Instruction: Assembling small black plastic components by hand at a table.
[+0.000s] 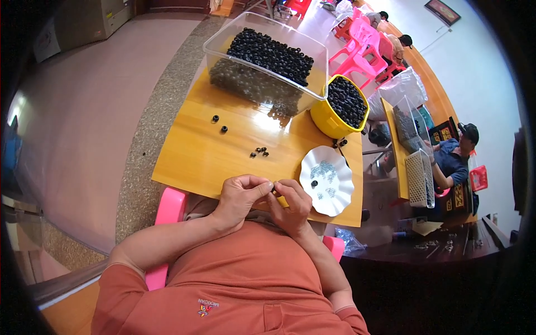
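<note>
My left hand (239,200) and my right hand (292,205) meet at the table's near edge. Between their fingertips is a small black part (273,189), pinched by the left thumb and finger and mostly covered. My right fingers are curled against it; something yellow (283,202) shows under them, too hidden to name. Just right of the hands lies a white scalloped dish (345,196) with small clear pieces (324,172) and one black part (314,183) in it. Beyond the hands, several small black and metallic-looking pieces (259,152) lie in a loose cluster on the wood.
A clear plastic bin (268,100) full of black ring-shaped parts stands at the table's far side. Beside it is a yellow tub (329,124) of similar parts. Two loose black parts (224,129) lie at left. Pink chairs (362,50) and a seated person (453,162) are farther off.
</note>
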A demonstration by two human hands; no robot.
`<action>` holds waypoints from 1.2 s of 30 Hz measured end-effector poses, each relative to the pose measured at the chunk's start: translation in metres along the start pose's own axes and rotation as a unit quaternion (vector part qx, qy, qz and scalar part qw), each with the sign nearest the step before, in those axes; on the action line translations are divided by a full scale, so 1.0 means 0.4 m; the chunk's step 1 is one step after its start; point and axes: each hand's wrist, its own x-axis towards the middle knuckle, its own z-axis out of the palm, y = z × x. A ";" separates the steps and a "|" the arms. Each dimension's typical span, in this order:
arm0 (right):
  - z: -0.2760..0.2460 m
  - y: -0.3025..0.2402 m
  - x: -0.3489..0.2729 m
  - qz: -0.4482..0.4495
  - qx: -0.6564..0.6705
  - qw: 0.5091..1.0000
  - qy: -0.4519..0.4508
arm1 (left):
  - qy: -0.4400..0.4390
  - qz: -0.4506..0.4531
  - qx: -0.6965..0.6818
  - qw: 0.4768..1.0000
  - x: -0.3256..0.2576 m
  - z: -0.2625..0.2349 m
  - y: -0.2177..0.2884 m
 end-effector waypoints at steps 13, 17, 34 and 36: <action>-0.007 0.004 0.003 0.004 0.005 1.000 -0.025 | -0.006 0.012 0.037 0.999 0.005 -0.018 -0.014; -0.010 0.004 0.003 0.001 0.004 1.000 -0.028 | -0.003 0.007 0.033 0.999 -0.001 -0.010 -0.004; -0.010 -0.005 -0.003 0.045 0.052 0.998 -0.015 | -0.021 -0.010 0.036 0.999 -0.005 -0.016 0.002; -0.016 -0.006 -0.001 0.059 0.059 0.997 -0.005 | -0.035 -0.016 0.008 0.999 0.000 -0.020 -0.002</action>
